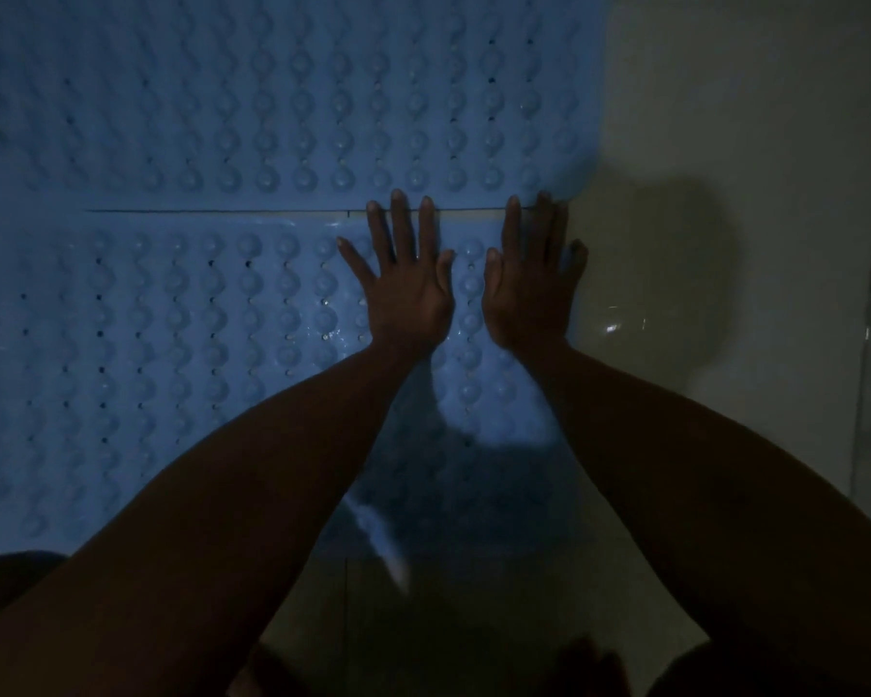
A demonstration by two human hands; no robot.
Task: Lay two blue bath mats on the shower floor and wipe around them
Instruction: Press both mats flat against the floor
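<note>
Head view: left hand (403,289) and right hand (531,289), fingers spread flat (holding nothing), press the near mat (172,344) beside the far mat (222,103), fingertips reaching their seam.

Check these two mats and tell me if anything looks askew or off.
The near mat and far mat lie flat and roughly parallel, but a thin sliver of floor shows along the seam near the left hand and right hand. Wet glints show on the near mat. No damage is visible.
</note>
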